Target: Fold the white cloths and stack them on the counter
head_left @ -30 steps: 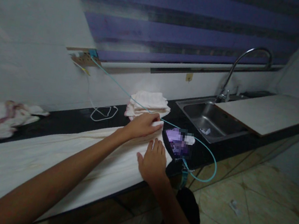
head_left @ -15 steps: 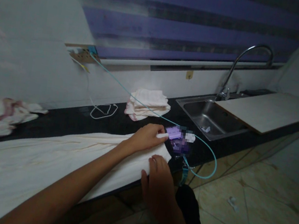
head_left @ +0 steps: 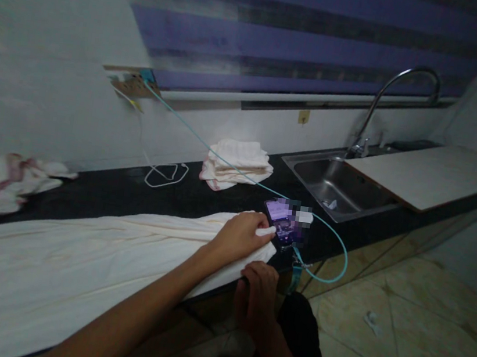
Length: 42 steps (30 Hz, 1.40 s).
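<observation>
A long white cloth (head_left: 78, 263) lies stretched along the dark counter, running out of view at the left. My left hand (head_left: 243, 236) is closed at its right end, with a folded bit of the far edge pinched between thumb and fingers. Lower down, my right hand (head_left: 259, 289) has its fingers curled over the near corner of the same cloth at the counter's front edge; its thumb is mostly in shadow. Just right of the cloth's end lies a lit phone (head_left: 282, 222), partly blurred out, with a teal cable (head_left: 345, 257) looping from it.
Folded cloths (head_left: 238, 164) are stacked by the wall. Another crumpled cloth (head_left: 4, 186) with reddish stripes lies at the far left. A white cord (head_left: 165, 185) rests on the counter (head_left: 130, 199). To the right are a steel sink (head_left: 334, 185), a faucet (head_left: 373, 105) and a pale board (head_left: 436, 175).
My left hand has moved down and slightly right, bringing the cloth's far edge nearer. My right hand has shifted down and right. More of the phone's screen shows.
</observation>
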Tool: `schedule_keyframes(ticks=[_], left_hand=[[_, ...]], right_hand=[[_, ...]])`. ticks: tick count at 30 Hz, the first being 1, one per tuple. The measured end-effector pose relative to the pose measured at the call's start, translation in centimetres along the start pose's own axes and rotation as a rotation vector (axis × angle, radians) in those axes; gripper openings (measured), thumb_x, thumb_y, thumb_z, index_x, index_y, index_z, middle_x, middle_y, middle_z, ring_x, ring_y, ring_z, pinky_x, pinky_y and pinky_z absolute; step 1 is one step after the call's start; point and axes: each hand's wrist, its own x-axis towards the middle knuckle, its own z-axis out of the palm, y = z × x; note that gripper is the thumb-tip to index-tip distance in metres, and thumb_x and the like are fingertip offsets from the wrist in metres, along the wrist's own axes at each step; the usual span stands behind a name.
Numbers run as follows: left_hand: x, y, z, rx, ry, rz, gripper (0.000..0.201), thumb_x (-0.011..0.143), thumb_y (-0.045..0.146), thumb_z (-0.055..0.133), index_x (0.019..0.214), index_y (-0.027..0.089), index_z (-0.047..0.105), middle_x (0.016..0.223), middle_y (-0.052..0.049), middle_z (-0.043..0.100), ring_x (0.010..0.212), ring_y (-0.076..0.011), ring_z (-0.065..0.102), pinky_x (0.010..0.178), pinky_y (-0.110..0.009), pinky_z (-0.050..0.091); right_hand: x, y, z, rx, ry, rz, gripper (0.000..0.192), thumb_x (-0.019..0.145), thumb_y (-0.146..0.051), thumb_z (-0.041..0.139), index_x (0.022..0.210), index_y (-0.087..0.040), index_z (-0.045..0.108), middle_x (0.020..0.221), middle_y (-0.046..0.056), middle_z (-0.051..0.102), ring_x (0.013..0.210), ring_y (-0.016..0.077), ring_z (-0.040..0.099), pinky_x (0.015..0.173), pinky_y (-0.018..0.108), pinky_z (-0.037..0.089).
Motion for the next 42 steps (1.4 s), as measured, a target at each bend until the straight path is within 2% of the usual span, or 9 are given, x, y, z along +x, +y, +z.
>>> schedule_keyframes(ticks=[4,9,16,24,28,32,34,37,42], left_hand=[[-1.2,0.6,0.5,0.048,0.018,-0.045,0.027,0.094,0.045,0.063,0.102,0.021,0.073,0.105,-0.005,0.077,0.096,-0.0239,0.069,0.078,-0.032,0.044],[-3.0,1.1,1.0,0.053,-0.011,-0.064,0.026,0.095,0.044,0.064,0.104,0.022,0.073,0.109,-0.004,0.076,0.1,-0.0241,0.069,0.083,-0.034,0.046],[-4.3,0.1,3.0,-0.071,-0.047,-0.11,0.022,0.087,0.037,0.075,0.101,0.022,0.07,0.106,-0.002,0.072,0.098,-0.0225,0.067,0.082,-0.034,0.047],[-5.6,-1.0,4.8,-0.134,0.111,0.047,0.024,0.087,0.021,0.074,0.107,0.017,0.063,0.107,-0.005,0.066,0.104,-0.0219,0.061,0.09,-0.034,0.05],[-5.7,-1.4,5.1,-0.127,0.122,0.117,0.023,0.093,0.016,0.064,0.115,0.018,0.065,0.112,-0.007,0.065,0.108,-0.0223,0.06,0.097,-0.037,0.05],[-6.0,-1.4,5.3,0.004,0.062,0.14,0.039,0.092,0.007,0.052,0.126,0.021,0.066,0.118,-0.009,0.064,0.107,-0.0233,0.059,0.094,-0.04,0.052],[-6.3,-1.2,5.3,0.106,0.077,0.183,0.046,0.091,0.004,0.05,0.131,0.02,0.064,0.12,-0.011,0.064,0.109,-0.0251,0.059,0.093,-0.041,0.053],[-6.7,-0.9,5.2,0.192,0.162,0.219,0.042,0.093,0.007,0.051,0.131,0.019,0.064,0.123,-0.013,0.065,0.116,-0.0278,0.058,0.097,-0.046,0.051],[-7.4,-0.7,4.7,0.093,0.243,0.228,0.032,0.094,0.025,0.064,0.126,0.021,0.065,0.12,-0.012,0.068,0.116,-0.0274,0.06,0.101,-0.046,0.049]], right_hand=[[0.0,-0.1,-0.1,-0.053,-0.043,0.025,0.028,0.096,-0.013,0.047,0.121,-0.019,0.059,0.111,0.012,0.07,0.11,0.0257,0.064,0.1,0.044,0.043],[0.0,0.0,-0.2,-0.075,-0.076,0.007,0.021,0.097,-0.018,0.049,0.11,-0.02,0.064,0.103,0.01,0.071,0.103,0.0249,0.065,0.098,0.043,0.044],[-2.0,1.9,-2.7,-0.018,-0.083,-0.071,0.027,0.097,-0.022,0.059,0.123,-0.022,0.066,0.118,0.011,0.072,0.12,0.0264,0.064,0.107,0.048,0.047],[-2.5,3.1,-2.8,-0.018,0.089,-0.115,0.024,0.094,-0.01,0.061,0.111,-0.022,0.073,0.101,0.009,0.072,0.108,0.0237,0.067,0.095,0.042,0.059],[-2.2,3.9,-3.3,-0.028,0.014,-0.126,0.023,0.095,-0.011,0.062,0.112,-0.021,0.073,0.1,0.008,0.074,0.1,0.0216,0.07,0.096,0.042,0.06],[-1.8,4.5,-3.7,-0.027,-0.044,-0.159,0.025,0.096,-0.013,0.062,0.117,-0.022,0.073,0.106,0.009,0.076,0.105,0.0229,0.072,0.093,0.041,0.06],[-1.6,4.5,-3.8,-0.016,-0.052,-0.146,0.027,0.096,-0.012,0.062,0.119,-0.021,0.073,0.108,0.01,0.076,0.107,0.0238,0.072,0.092,0.042,0.061],[-1.4,4.1,-3.6,-0.007,-0.047,-0.122,0.026,0.096,-0.011,0.062,0.119,-0.021,0.072,0.109,0.011,0.077,0.107,0.0247,0.073,0.09,0.044,0.062],[-1.2,3.9,-3.5,0.026,0.015,-0.123,0.02,0.097,-0.01,0.061,0.111,-0.02,0.072,0.102,0.01,0.076,0.101,0.0241,0.073,0.083,0.042,0.063]])
